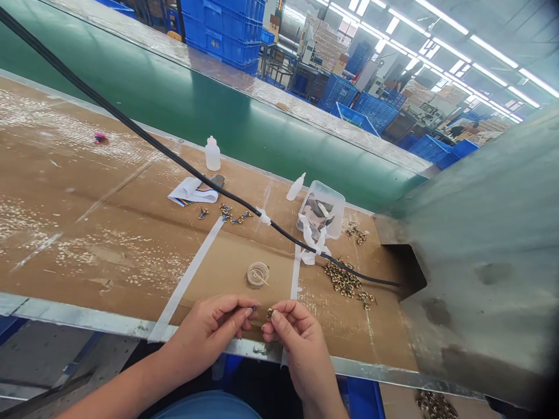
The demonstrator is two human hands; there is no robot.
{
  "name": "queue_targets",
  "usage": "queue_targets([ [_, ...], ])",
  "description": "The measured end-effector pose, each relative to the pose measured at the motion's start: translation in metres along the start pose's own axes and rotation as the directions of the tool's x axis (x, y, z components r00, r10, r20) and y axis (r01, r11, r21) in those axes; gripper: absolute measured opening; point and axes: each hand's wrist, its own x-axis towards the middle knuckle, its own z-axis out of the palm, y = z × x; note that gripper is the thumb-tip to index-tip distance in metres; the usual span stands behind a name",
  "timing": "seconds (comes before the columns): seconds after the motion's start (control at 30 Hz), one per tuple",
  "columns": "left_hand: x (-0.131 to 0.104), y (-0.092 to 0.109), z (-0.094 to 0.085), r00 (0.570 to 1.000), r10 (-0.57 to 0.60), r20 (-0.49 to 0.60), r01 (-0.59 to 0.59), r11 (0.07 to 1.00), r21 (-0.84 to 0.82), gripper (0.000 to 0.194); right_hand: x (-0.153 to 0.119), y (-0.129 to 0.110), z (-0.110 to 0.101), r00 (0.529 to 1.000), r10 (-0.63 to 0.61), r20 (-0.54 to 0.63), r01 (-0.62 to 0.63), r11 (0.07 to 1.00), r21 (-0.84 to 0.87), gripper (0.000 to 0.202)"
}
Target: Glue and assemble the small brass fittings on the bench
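Note:
Near the front edge of the cardboard-covered table point(236, 253), my left hand point(213, 326) pinches a tiny dark piece point(254, 309) between thumb and fingertips. Just to its right, my right hand point(297, 334) holds a small brass-coloured part point(270, 313). A narrow gap separates the two pieces. Beyond my hands sits a small round clear dish point(257, 274) with a thin stick resting in it. A heap of small metal parts point(343, 278) lies to the right. Several small parts with blue on them point(226, 213) are at the back left.
A black cable point(157, 144) crosses above the table. Behind are a white bottle point(212, 154), a small dropper bottle point(296, 187), a folded striped cloth point(192, 191) and a clear plastic box point(323, 209). A metal panel point(480, 262) stands at the right; a green conveyor point(209, 110) runs behind.

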Motion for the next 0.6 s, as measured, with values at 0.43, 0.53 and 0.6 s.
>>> queue_targets([
  [0.43, 0.002, 0.005, 0.001, 0.996, 0.092, -0.022, -0.091, 0.995, 0.050, 0.023, -0.002, 0.004, 0.011, 0.999, -0.026, -0.021, 0.023, 0.994, -0.103, 0.030],
  [0.53, 0.001, 0.005, 0.001, 0.995, 0.100, -0.011, -0.100, 0.994, 0.048, 0.022, -0.003, 0.005, 0.010, 0.999, -0.054, -0.007, 0.052, 0.991, -0.121, 0.027],
  [0.6, 0.001, 0.005, 0.001, 0.994, 0.105, -0.002, -0.105, 0.993, 0.052, 0.022, -0.003, 0.005, 0.010, 0.997, -0.076, 0.003, 0.076, 0.987, -0.144, 0.025],
])
